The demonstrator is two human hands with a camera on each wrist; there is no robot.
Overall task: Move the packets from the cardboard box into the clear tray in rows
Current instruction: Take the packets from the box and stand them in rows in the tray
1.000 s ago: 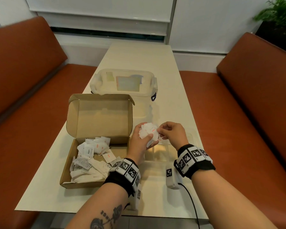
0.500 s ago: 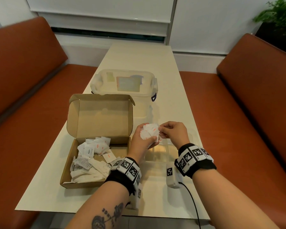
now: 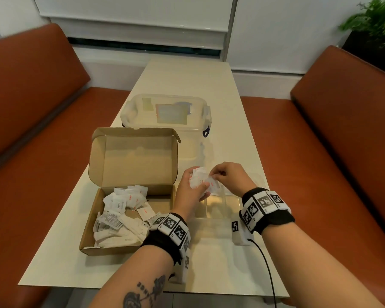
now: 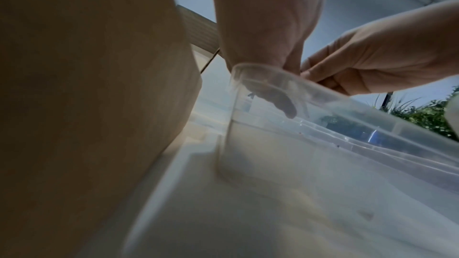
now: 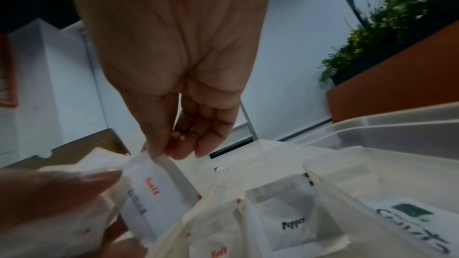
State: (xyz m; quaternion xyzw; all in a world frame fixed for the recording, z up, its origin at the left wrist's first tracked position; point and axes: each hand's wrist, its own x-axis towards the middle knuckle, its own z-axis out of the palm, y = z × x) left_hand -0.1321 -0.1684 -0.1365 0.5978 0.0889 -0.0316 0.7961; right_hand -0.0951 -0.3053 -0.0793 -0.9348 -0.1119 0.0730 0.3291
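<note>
1. Cream table [image 3: 209, 90], flanked by two orange-brown benches [image 3: 31, 112]; bears everything below.
2. Lidded translucent storage bin [image 3: 165, 112], at mid-table behind the box.
3. Cardboard box [image 3: 102, 221], at the near left of the table, lid raised upright; loose white packets [image 3: 120, 210] heaped inside, some marked "Salt", one "Pepper".
4. Clear tray [image 3: 220, 205], just right of the box, divided into compartments; in the right wrist view, a "Pepper" packet [image 5: 290, 225] and a "Salt" packet [image 5: 218, 250] standing in neighbouring compartments.
5. Left hand [image 3: 190, 190], raised over the tray's far left end, fingers curled round a bunch of packets [image 3: 197, 176].
6. Right hand [image 3: 228, 176], close beside the left, thumb and forefinger pinching the top edge of a single "Salt" packet [image 5: 154, 193]; remaining fingers loosely curled.
7. Single packet, lower part lying against the bunch and the left thumb [image 5: 62, 185], above the tray.
</note>
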